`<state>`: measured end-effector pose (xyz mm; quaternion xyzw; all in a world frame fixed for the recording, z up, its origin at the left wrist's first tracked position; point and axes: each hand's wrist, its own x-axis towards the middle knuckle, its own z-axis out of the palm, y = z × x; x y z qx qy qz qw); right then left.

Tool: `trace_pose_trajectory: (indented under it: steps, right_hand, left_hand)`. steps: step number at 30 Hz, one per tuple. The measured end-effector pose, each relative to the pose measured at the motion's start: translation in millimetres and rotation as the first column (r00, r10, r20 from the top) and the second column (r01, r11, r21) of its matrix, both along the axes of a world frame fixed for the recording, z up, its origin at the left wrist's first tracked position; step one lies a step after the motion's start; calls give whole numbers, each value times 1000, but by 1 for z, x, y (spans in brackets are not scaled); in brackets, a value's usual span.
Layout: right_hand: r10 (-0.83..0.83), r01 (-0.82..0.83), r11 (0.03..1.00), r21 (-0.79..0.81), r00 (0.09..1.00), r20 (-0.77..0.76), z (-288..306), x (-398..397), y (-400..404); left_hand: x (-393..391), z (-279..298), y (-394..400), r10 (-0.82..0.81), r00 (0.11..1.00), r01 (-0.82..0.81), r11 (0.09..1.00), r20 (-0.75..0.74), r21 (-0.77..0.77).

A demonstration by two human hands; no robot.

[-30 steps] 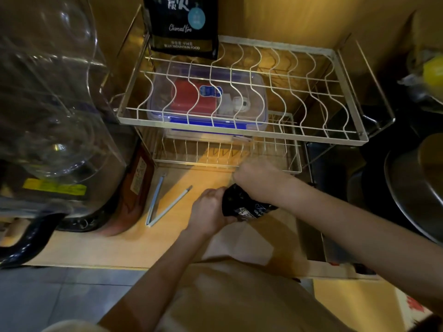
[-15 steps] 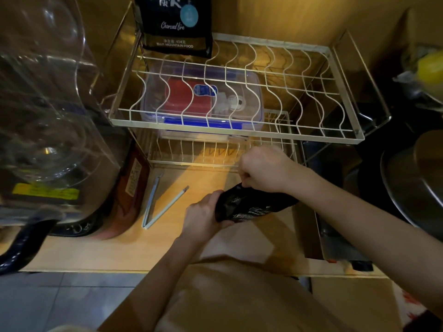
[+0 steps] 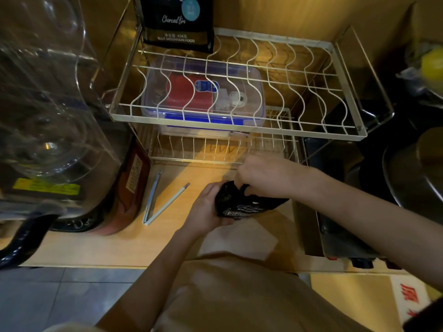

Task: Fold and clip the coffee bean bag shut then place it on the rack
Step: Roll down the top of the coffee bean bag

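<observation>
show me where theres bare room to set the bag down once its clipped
Free: the top rack's right side, right of the upright black bag; the counter strip in front of the open clip. Crowded: the lower tier, filled on the left by the clear box, and the counter's left edge by the jug.

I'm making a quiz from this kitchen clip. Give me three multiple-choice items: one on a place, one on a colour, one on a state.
1. Where does the sealing clip lie?
A. on the counter, left of the hands
B. on the top rack
C. inside the box

2. What colour is the box's lid rim?
A. green
B. blue
C. yellow

3. What holds the coffee bag?
A. the left hand only
B. nothing
C. both hands

Answers: 1 A, it lies open on the wood; 2 B, a blue edge shows through the rack; 3 C, left hand and right hand both grip it.
</observation>
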<state>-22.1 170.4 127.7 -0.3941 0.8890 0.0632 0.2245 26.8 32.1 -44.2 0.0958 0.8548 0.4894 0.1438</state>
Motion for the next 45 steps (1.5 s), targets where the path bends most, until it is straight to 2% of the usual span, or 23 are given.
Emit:
trace_pose_trajectory:
  steps: [2, 4, 10, 15, 21, 23, 26, 28, 30, 35, 40, 45]
  right_hand:
    - [4, -4, 1000, -17, 1000, 9, -2, -1, 0]
    - [13, -11, 998, -58, 999, 34, -3, -3, 1]
    - [29, -7, 985, -172, 992, 126, 5, -1, 4]
    - [9, 18, 976, -216, 993, 120, 7, 0, 1]
    - [-94, 112, 966, -234, 992, 87, -2, 1, -1]
    - [-107, 122, 963, -239, 992, 74, -7, 0, -1]
    - [-183, 203, 943, -265, 978, 97, -11, 0, 0]
    - [-218, 245, 922, -299, 968, 120, -14, -1, 3]
    - [-236, 281, 894, -350, 958, 165, -15, -2, 4]
    - [-211, 291, 873, -392, 949, 235, -15, 5, -6]
    - [-160, 238, 891, -387, 962, 223, -15, 7, -11]
    - [-154, 214, 907, -364, 970, 186, -16, 2, -10]
  left_hand:
    - [-3, 0, 2, -5, 999, 1, 995, 40, 103]
    - [-2, 0, 3, 29, 997, -39, 989, 71, 140]
    - [3, 1, -2, 98, 995, -101, 987, 29, 121]
    - [1, -1, -2, 117, 993, -119, 987, 25, 104]
    - [-3, 7, -2, 27, 998, -32, 995, 59, 93]
    - [2, 8, -6, 61, 996, -66, 993, 58, 94]
    - [22, 5, -15, 222, 968, -223, 975, -116, -2]
    - [35, 2, -15, 241, 933, -256, 967, -266, -21]
    - [42, 1, -12, 233, 920, -257, 966, -314, -37]
    - [40, 4, -11, 267, 938, -280, 960, -220, -30]
    - [34, 4, -10, 274, 943, -285, 958, -187, -34]
    - [25, 3, -12, 183, 978, -191, 978, -97, -84]
